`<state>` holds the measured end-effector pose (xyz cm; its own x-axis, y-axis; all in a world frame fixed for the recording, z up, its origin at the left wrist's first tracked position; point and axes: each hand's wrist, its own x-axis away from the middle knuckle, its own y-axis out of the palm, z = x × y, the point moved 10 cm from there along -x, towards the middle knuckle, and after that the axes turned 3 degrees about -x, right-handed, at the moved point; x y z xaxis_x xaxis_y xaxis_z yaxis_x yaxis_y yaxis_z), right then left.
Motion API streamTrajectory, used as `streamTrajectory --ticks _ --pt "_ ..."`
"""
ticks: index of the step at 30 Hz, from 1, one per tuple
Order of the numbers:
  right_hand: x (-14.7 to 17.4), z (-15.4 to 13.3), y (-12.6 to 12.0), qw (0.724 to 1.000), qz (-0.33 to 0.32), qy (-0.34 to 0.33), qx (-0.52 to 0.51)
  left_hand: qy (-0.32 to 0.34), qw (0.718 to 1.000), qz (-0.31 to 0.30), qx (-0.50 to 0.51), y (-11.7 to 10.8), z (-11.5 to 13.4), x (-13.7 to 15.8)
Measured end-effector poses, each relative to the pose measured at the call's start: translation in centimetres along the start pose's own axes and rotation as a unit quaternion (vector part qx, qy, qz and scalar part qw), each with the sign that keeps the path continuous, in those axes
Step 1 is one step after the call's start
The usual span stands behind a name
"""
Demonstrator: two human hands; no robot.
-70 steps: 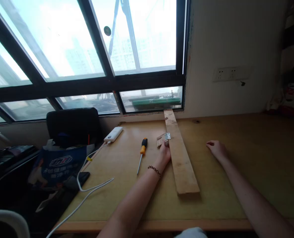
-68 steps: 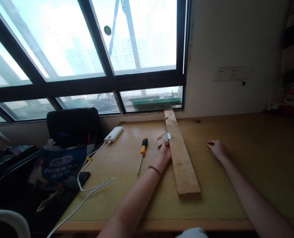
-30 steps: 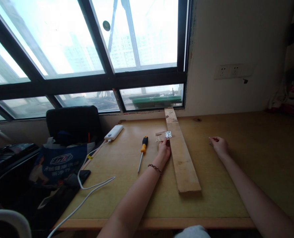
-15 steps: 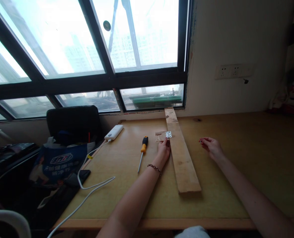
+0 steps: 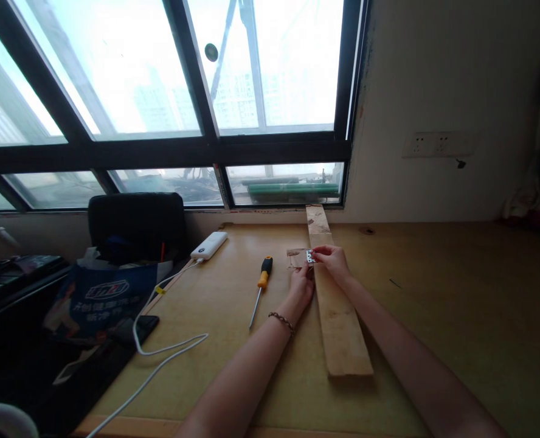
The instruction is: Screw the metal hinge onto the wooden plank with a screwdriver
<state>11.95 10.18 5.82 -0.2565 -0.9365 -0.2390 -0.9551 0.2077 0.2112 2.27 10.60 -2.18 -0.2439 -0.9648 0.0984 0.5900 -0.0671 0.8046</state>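
Observation:
A long wooden board [image 5: 340, 325] lies lengthwise on the table, with a shorter piece of wood [image 5: 296, 258] against its left side. Across their joint sits a silver hinge [image 5: 309, 256] with dark holes. My left hand [image 5: 301, 286], a braided bracelet at its wrist, is closed at the hinge's lower edge, its fingertips steadying it against the wood. My right hand [image 5: 332, 260] reaches over the board and pinches at the hinge's right side; what looks like a small screw is mostly hidden in its fingertips. A yellow-and-black screwdriver [image 5: 263, 280] lies left of my hands.
A white power bank [image 5: 209, 246] with a white cable [image 5: 169, 351] rests at the table's left edge. A thin dark piece [image 5: 395, 283] lies to the right. Beyond the left edge stand a black chair [image 5: 135, 225] and a blue bag [image 5: 103, 298]. Windows and a wall border the back.
My right hand has moved left from over the bare table to the hinge, carrying the small piece in its pinch. My left hand stays at the hinge. The view has shifted slightly.

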Motion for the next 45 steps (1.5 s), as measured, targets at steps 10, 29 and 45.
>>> streamTrajectory --ticks 10,29,45 --pt "0.0 0.6 -0.4 0.987 -0.001 -0.061 0.146 -0.002 1.000 0.014 -0.001 -0.2 0.0 0.1" --pt "0.9 -1.4 0.7 0.964 -0.014 -0.110 0.242 -0.001 1.000 0.013 0.006 -0.1 0.2 0.4" --pt "0.6 -1.4 0.3 0.936 0.009 -0.122 0.330 0.003 1.000 0.014 -0.007 -0.3 0.3 0.5"
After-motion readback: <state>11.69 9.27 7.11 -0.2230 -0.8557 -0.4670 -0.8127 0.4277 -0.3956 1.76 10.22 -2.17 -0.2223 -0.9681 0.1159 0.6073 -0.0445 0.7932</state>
